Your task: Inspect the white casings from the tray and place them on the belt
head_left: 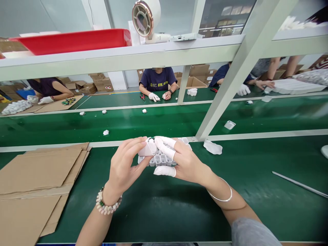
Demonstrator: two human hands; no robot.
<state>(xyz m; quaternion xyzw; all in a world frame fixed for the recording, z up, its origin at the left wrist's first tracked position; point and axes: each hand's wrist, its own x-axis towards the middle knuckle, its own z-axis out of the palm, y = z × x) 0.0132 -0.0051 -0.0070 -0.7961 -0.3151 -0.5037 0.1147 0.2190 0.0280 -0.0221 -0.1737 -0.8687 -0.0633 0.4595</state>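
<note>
Pinches white plastic piece (148,148) in left hand (123,167), just above green surface (164,212). Grips block of white parts (161,160) in right hand (188,164), cot-covered fingers (165,171) closed round it, touching the piece. Judged mid-step, piece at block's top edge. Leaves loose white part (212,147) untouched beside right hand.

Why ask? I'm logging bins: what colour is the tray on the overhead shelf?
The tray is plain red, clearest upper left in the head view.
</note>
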